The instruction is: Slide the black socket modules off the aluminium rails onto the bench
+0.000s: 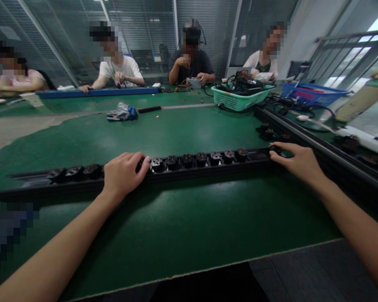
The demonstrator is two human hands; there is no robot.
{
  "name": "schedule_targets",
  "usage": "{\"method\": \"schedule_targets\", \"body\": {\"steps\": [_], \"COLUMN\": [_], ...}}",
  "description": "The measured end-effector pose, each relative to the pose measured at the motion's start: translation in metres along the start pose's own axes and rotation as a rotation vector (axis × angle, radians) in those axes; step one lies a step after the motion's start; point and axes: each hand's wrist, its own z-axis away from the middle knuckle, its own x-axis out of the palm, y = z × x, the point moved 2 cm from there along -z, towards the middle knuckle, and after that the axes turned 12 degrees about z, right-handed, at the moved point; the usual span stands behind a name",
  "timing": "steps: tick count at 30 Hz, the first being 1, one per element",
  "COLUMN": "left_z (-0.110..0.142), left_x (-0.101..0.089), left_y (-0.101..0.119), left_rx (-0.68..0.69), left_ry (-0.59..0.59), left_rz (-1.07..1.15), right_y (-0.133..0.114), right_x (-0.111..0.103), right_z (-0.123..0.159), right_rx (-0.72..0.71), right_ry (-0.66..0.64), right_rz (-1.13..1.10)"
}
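Note:
A long black channel rail (176, 172) lies across the green table. Several black socket modules (200, 159) with coppery contacts sit in a row along it, some tilted toward its left end. My left hand (122, 174) is closed over the rail left of the middle, thumb and fingers beside a module; the parts under the palm are hidden. At the rail's right end my right hand (297, 161) pinches a small black part (274, 148), which looks like another socket module and is mostly covered by the fingers.
Loose black modules (266, 131) lie beside another long black rail (327, 134) on the right. Farther back are a green basket (236, 100) of cables, a blue basket (315, 94) and a glove (122, 112). Several co-workers (119, 69) sit across the table, near a blue bar (97, 92).

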Motion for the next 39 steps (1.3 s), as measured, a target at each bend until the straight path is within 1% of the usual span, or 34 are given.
{"method": "schedule_targets", "body": {"steps": [12,14,18,21,28,34,39], "left_z": [0.0,0.0,0.0,0.0,-0.001,0.0,0.0], "left_x": [0.0,0.0,0.0,0.0,0.001,0.0,0.0], "left_y": [0.0,0.0,0.0,0.0,0.0,0.0,-0.001], "left_rx": [-0.01,-0.011,-0.009,-0.004,-0.007,0.005,-0.002], "left_ry": [-0.009,-0.011,-0.005,-0.006,-0.008,0.0,-0.004], "left_rz": [0.014,0.009,0.004,0.007,0.01,-0.017,-0.016], "right_y": [0.001,-0.001,-0.003,-0.003,0.002,0.007,0.013], "right_x": [-0.001,-0.002,-0.003,-0.002,0.002,0.001,0.004], "right_z": [0.003,0.002,0.0,0.0,-0.001,-0.001,-0.004], "right_rx": [-0.042,-0.027,0.046,0.062,0.13,0.141,0.141], "right_ry": [-0.008,-0.008,-0.018,-0.02,0.037,-0.003,-0.054], "right_rz": [0.002,-0.019,-0.047,-0.042,-0.089,-0.123,-0.2]}}
